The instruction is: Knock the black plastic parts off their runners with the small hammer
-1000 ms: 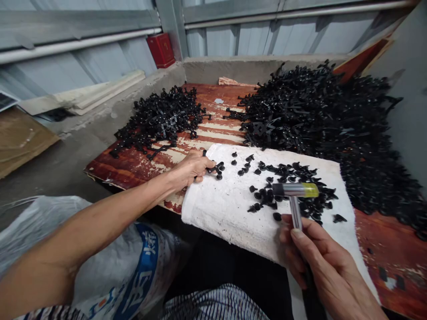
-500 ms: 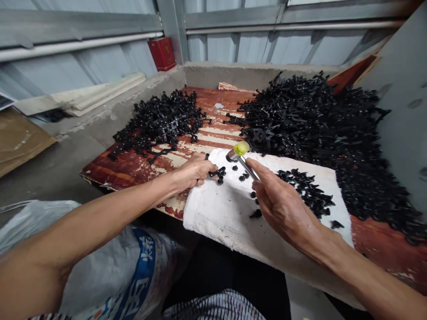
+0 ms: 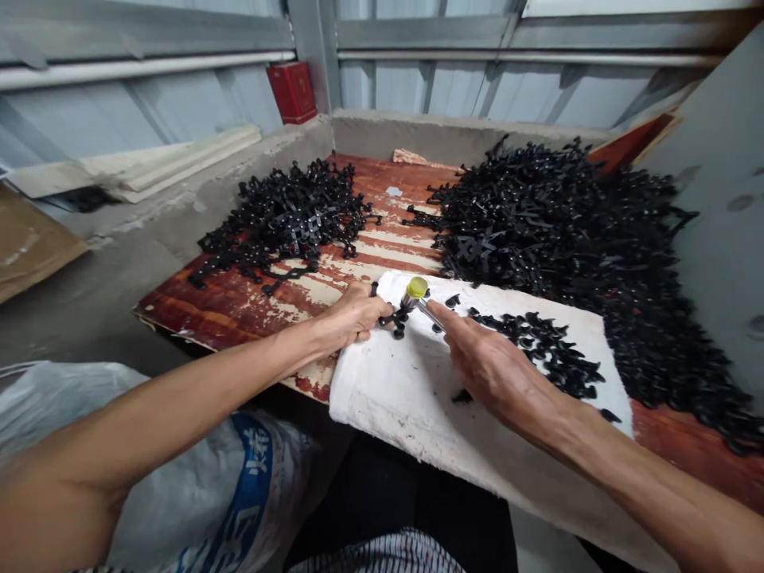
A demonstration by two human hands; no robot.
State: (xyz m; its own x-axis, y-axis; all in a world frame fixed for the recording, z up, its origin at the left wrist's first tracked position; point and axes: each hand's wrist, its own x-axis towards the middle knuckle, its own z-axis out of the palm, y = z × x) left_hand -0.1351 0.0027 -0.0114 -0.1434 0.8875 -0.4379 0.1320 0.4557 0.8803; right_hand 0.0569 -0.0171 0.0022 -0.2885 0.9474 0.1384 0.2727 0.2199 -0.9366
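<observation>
My left hand [image 3: 351, 318] is closed on a small black plastic frame of joined parts [image 3: 395, 318], pressing it against the near left corner of a white slab [image 3: 411, 390]. My right hand [image 3: 486, 362] grips a small metal hammer with a yellow head [image 3: 414, 293]. The hammer head is down on the black frame, right beside my left fingers. Several loose black caps [image 3: 546, 350] lie scattered on the slab to the right of my right hand.
A worn red board [image 3: 239, 294] carries the slab. A small heap of black frames [image 3: 286, 219] lies at its left back, a large heap [image 3: 573, 231] at the right. A white and blue sack [image 3: 239, 493] sits below left. A concrete ledge and metal wall stand behind.
My right hand swung the hammer from over the loose caps leftwards and up, then down onto the frame held by my left hand. The left hand stayed put.
</observation>
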